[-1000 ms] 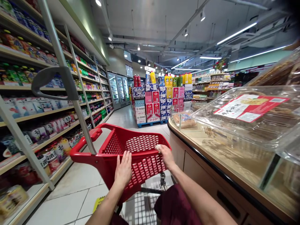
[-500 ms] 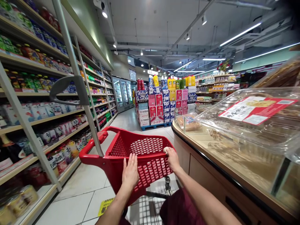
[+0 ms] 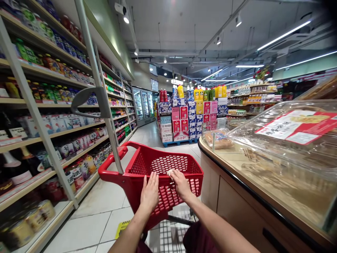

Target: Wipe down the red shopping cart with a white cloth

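Note:
A red plastic shopping cart [image 3: 168, 207] stands in front of me, its upper basket perforated with holes. My left hand [image 3: 150, 192] lies on the basket's near side, fingers stretched out and pointing up to the rim. My right hand [image 3: 181, 182] is on the same rim, farther right, with its fingers closed on a small white wipe [image 3: 170, 172]. Only a crumpled bit of the wipe shows past the fingertips. The cart's tall grey pole [image 3: 112, 140] with a grey loop handle [image 3: 91, 102] rises at the left.
Drink shelves [image 3: 52, 133] line the left side. To the right is a wooden counter [image 3: 237, 196] with glass panels and clear plastic food boxes [image 3: 297, 140]. Stacked drink cartons [image 3: 184, 121] stand ahead on a blue pallet. A yellow floor sticker [image 3: 122, 227] lies below left.
My right hand has slid left along the cart's rim with the wipe, from the right corner toward my left hand. The left hand stays on the rim. The view has shifted slightly left.

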Motion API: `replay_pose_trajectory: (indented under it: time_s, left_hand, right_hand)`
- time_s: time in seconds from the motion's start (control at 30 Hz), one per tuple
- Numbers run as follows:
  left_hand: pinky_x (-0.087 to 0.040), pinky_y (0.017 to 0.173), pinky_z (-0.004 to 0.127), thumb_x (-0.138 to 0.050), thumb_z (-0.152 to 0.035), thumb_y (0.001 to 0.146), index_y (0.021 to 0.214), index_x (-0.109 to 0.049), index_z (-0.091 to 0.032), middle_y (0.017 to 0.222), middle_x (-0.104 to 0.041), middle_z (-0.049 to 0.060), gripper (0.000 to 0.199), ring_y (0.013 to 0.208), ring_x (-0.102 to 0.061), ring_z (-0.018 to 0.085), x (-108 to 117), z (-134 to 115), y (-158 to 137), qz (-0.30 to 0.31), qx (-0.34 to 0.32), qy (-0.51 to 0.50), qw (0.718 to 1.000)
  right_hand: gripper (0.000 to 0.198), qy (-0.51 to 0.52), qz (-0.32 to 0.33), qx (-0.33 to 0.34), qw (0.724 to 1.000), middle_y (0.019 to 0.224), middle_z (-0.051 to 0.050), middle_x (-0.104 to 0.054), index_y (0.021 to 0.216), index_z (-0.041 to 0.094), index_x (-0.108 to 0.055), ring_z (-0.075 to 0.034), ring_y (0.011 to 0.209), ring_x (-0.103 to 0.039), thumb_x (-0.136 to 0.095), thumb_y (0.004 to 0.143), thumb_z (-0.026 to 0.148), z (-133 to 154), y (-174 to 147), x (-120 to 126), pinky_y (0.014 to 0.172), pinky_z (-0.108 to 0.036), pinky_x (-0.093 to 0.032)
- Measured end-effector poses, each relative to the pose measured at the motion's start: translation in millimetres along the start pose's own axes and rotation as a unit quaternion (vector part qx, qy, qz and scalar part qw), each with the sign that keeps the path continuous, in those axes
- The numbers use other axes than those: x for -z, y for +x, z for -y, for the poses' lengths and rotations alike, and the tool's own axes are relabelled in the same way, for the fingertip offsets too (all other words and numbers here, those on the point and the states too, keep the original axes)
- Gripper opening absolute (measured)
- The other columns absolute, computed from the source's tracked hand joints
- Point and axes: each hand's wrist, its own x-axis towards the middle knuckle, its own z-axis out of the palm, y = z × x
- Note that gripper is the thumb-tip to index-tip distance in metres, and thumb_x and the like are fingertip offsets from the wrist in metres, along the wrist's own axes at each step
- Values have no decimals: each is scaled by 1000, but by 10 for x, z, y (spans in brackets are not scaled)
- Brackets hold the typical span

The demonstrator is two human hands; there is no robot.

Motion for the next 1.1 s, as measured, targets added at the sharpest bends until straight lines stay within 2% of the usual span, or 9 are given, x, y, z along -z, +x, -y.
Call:
replay_pose_trajectory:
  time_s: [0.1,0.2,0.4,0.6,0.7,0.8,0.9,1.0,1.1]
  left_hand:
    - [-9,108,47,-37,-20,71,132,-30,-8,142,-24,12,62,133,-15,23,57,128,-51,-7,34,10,999]
    - [-9,109,47,-37,-17,70,132,-30,-8,142,-25,11,64,133,-15,22,70,195,-93,-2,32,14,999]
    - [-6,109,46,-37,-17,69,132,-31,-10,141,-29,10,64,133,-16,22,88,308,-153,-30,30,17,999]
    - [-4,110,45,-36,-13,68,132,-31,-7,141,-29,12,65,133,-17,22,94,408,-259,-57,65,11,996]
    - [-5,109,46,-36,-15,69,130,-34,-6,139,-31,13,62,132,-20,23,125,459,-274,-57,48,10,997]
    - [-4,109,46,-35,-16,70,130,-35,-8,140,-30,11,60,132,-19,22,190,642,-325,-86,52,12,995]
    - [-6,109,48,-37,-15,69,132,-31,-8,141,-27,11,63,133,-18,22,216,860,-443,-119,97,10,988]
    - [-9,109,45,-37,-13,69,132,-30,-10,140,-31,9,64,132,-21,20,167,961,-572,-127,79,4,989]
    - [-10,109,45,-37,-12,70,131,-32,-11,137,-37,10,62,130,-25,20,142,1011,-622,-152,79,2,985]
  right_hand:
    - [47,-15,-19,-48,999,115,-7,-58,109,22,-60,-21,114,-45,-28,79,3,-36,-13,39,94,-43,-37]
    - [47,-31,-36,-98,994,113,-11,-58,108,18,-60,-24,112,-46,-26,80,4,-19,3,49,93,-45,-36]
    - [45,32,23,14,999,119,-6,-55,114,23,-55,-19,113,-45,-35,79,4,496,129,-111,94,-37,-36]
    - [41,16,-3,-62,998,114,-11,-57,110,18,-57,-22,112,-46,-33,80,4,601,167,-83,95,-42,-35]
    - [43,64,22,-20,998,118,-10,-55,113,18,-56,-20,114,-44,-32,80,4,981,278,-237,96,-38,-36]
    - [44,109,33,18,993,122,-8,-52,116,19,-53,-18,116,-42,-31,81,4,1259,352,-339,97,-37,-36]
    - [44,122,13,-8,992,120,-9,-53,115,19,-54,-19,115,-43,-30,81,5,1291,350,-341,98,-40,-35]
    - [44,138,-21,-37,990,119,-9,-53,116,19,-54,-20,115,-43,-30,81,5,1411,391,-367,99,-42,-34]
    - [45,183,-22,10,983,122,-7,-51,121,22,-50,-18,116,-42,-36,80,7,1754,511,-446,100,-40,-34]
